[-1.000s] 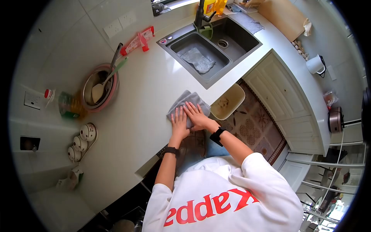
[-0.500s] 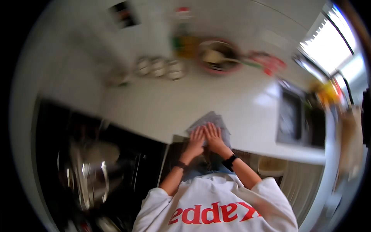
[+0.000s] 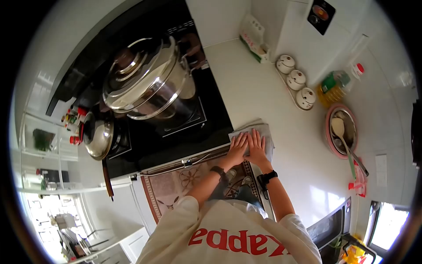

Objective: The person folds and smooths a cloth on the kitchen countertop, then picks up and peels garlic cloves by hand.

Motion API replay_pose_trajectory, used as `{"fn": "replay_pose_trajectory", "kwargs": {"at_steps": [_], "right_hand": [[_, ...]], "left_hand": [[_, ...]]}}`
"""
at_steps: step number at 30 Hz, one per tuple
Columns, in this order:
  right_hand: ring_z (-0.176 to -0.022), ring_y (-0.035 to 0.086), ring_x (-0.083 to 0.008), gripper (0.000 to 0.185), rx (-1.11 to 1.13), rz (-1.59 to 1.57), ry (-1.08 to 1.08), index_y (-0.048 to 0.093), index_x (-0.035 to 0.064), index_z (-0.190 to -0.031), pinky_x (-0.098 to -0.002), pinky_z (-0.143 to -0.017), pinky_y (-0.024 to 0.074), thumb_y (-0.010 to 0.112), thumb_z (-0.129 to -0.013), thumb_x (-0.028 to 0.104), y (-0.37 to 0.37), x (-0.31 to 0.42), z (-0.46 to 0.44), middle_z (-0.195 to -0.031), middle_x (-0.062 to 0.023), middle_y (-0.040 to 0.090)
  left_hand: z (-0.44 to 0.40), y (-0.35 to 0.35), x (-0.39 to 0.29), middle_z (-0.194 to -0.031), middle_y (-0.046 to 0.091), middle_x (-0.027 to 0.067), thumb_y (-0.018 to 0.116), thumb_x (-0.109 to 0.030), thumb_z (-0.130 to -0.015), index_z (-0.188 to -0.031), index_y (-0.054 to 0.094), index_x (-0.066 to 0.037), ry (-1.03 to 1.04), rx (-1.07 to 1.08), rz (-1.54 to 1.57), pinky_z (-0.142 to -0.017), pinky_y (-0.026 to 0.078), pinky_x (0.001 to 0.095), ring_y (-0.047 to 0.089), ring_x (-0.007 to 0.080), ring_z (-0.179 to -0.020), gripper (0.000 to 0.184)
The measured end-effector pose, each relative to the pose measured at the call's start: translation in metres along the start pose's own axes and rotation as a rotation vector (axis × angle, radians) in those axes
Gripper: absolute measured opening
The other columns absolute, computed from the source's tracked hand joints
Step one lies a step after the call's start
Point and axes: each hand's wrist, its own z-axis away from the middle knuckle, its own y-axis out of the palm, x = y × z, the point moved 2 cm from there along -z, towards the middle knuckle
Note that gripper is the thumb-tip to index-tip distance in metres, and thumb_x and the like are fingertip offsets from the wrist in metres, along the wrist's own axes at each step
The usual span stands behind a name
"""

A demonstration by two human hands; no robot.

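Note:
A folded grey cloth (image 3: 263, 128) lies on the pale countertop, right at the edge of the black stove. My left hand (image 3: 238, 148) rests flat on the cloth's left part with fingers stretched out, near the stove's corner. Beside it, my right hand (image 3: 257, 149) also lies flat on the cloth, its fingers spread and pointing away from me. The hands almost touch each other at the thumbs. Neither one grips the cloth; both press on it from above.
On the stove (image 3: 211, 132) stand a big lidded steel pot (image 3: 149, 90) and a lidded pan (image 3: 99, 136), its handle jutting over the front. Lidded jars (image 3: 296, 79), an oil bottle (image 3: 336, 86) and a pink-rimmed bowl (image 3: 329, 132) line the wall. The sink (image 3: 327, 229) is at lower right.
My view has turned left, bringing the stove and pots into full sight. Both hands stay flat on the cloth, which now lies against the stove's edge.

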Motion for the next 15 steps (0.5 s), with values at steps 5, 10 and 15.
{"fn": "replay_pose_trajectory", "kwargs": {"at_steps": [5,10,15], "right_hand": [[-0.137,0.002,-0.033,0.106,0.043,-0.065,-0.215,0.013,0.0104,-0.142,-0.0554,-0.106,0.0046,0.077,-0.061,0.034,0.019,0.035,-0.026,-0.148,-0.0147,0.003],[-0.136,0.006,-0.0349,0.094,0.132,0.049,-0.319,0.021,0.0029,-0.138,-0.0551,-0.106,0.0087,0.073,-0.064,0.029,0.033,0.097,-0.033,-0.146,-0.0203,0.008],[-0.135,0.014,-0.0354,0.073,-0.036,0.08,-0.448,0.026,0.0013,-0.136,-0.0546,-0.105,0.0126,0.06,-0.072,0.012,0.073,0.14,-0.028,-0.145,-0.0215,0.015]], "left_hand": [[0.038,-0.008,0.037,-0.148,0.008,0.0157,0.066,-0.004,-0.068,-0.141,0.015,-0.002,-0.139,-0.105,-0.053,-0.109,0.006,0.0483,0.003,0.0317,-0.137,0.089],[0.095,-0.021,0.068,-0.146,0.016,0.0168,0.068,-0.019,-0.065,-0.137,0.024,0.001,-0.2,-0.251,0.057,-0.108,0.009,0.0481,0.011,0.033,-0.136,0.086],[0.147,-0.019,0.099,-0.146,0.014,0.0178,0.061,-0.012,-0.064,-0.138,0.02,0.002,-0.233,-0.239,0.032,-0.107,0.006,0.0494,0.007,0.0345,-0.136,0.085]]}}
